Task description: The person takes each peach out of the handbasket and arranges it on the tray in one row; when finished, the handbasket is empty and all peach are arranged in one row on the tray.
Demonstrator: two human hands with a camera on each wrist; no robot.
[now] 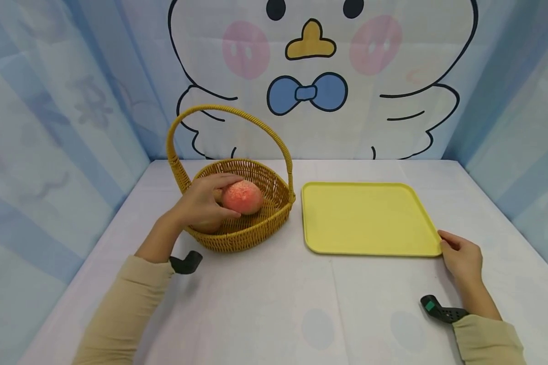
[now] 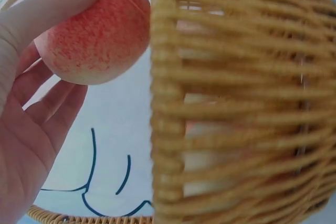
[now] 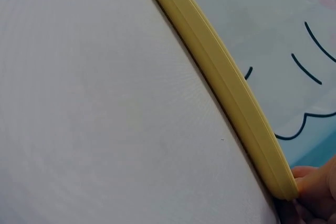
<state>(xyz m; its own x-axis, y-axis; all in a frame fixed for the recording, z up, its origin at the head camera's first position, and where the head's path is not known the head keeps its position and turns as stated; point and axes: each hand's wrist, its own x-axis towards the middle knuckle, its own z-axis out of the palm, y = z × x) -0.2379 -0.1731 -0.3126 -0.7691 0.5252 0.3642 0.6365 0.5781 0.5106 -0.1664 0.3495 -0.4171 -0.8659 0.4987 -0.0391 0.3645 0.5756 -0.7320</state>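
A pinkish-red peach [image 1: 242, 197] is held between the thumb and fingers of my left hand [image 1: 204, 201], over the wicker basket [image 1: 237, 243]. In the left wrist view the peach [image 2: 100, 35] sits above the basket's rim [image 2: 167, 98], with the thumb across its side. Other pale, rounded things, partly hidden by the hand and the weave, lie inside the basket. My right hand [image 1: 462, 257] pinches the near right corner of a yellow tray [image 1: 370, 218]. In the right wrist view the fingers [image 3: 310, 182] touch the end of the tray's edge [image 3: 226, 87].
The basket's tall arched handle [image 1: 237, 112] rises over its opening. A white cloth [image 1: 274, 304] covers the table. Behind stands a curtain with a cartoon figure [image 1: 307, 94], and blue patterned curtains [image 1: 50, 152] close both sides. Each wrist wears a black device [image 1: 443, 310].
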